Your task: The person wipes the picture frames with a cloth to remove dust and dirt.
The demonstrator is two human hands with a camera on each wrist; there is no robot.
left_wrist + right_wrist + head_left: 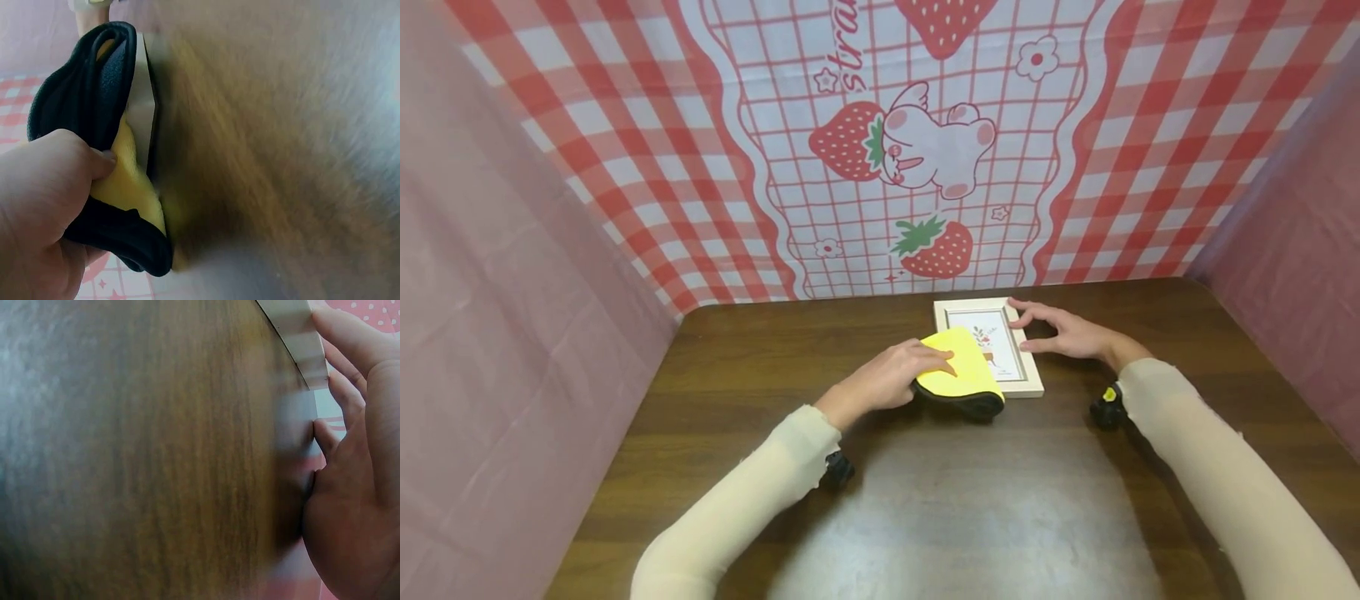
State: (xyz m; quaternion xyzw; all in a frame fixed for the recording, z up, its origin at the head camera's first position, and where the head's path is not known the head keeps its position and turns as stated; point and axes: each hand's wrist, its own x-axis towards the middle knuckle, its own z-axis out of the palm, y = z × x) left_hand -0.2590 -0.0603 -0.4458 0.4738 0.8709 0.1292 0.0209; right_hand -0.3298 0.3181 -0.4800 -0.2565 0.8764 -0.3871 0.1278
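Backdrop reads "stra" sideways behind yellow cloth and picture frame.

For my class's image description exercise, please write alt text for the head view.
A person's left hand holds a folded yellow cloth over part of a pale picture frame on a wooden table. The right hand touches the frame's right side. Behind is a red-and-white strawberry-print backdrop.

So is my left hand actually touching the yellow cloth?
Touching. The left wrist view shows it: your left hand grips the yellow cloth, with the thumb pressed against its fabric.
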